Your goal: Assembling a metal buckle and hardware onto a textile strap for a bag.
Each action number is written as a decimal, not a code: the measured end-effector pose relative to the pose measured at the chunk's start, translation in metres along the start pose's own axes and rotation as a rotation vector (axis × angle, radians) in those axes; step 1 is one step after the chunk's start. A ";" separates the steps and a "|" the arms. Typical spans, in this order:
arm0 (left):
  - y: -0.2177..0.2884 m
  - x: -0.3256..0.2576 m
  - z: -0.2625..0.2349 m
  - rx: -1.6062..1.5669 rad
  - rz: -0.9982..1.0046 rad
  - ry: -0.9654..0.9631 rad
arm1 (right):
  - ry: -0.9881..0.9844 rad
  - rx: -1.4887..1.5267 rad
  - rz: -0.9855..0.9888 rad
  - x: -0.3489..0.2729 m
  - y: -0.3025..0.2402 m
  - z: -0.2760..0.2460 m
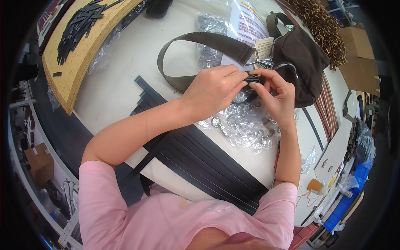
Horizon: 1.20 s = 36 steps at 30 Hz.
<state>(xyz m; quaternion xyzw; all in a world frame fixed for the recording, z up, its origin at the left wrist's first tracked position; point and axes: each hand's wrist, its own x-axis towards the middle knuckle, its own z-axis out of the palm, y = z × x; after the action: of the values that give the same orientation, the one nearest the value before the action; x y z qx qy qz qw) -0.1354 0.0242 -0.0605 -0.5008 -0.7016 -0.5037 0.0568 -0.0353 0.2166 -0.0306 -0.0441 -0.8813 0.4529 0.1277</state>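
My left hand (212, 89) and my right hand (278, 93) meet over the table, fingertips nearly touching. Between them is a folded end of a black strap (253, 79), which both pinch between thumb and fingers. A bit of the strap loops down below the fingers; the rest is hidden. Just beyond, a dark brown bag (306, 62) lies with its webbing shoulder strap (208, 39) curling to the left, a metal snap hook (263, 63) at the strap's end. Beneath my hands are metal swivel clasps in clear plastic bags (254, 133).
Long black strips (200, 162) lie side by side near my body. A wooden board (79, 54) at the far left bears short black pieces (81, 29). Printed paper (246, 25), a heap of brass-coloured metal pieces (318, 29) and a cardboard box (358, 58) are at the back.
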 end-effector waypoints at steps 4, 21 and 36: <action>0.000 0.000 -0.001 0.008 -0.006 -0.008 | -0.004 0.006 0.019 0.000 -0.002 0.000; -0.016 0.014 -0.011 -0.865 -0.723 -0.286 | -0.453 0.078 0.543 0.055 -0.039 -0.031; -0.018 0.015 -0.013 -0.882 -0.734 -0.345 | -0.583 0.041 0.570 0.071 -0.026 -0.038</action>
<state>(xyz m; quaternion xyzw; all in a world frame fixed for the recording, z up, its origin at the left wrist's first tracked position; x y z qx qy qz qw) -0.1617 0.0241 -0.0578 -0.2763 -0.5525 -0.6457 -0.4488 -0.0923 0.2448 0.0249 -0.1538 -0.8238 0.4812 -0.2573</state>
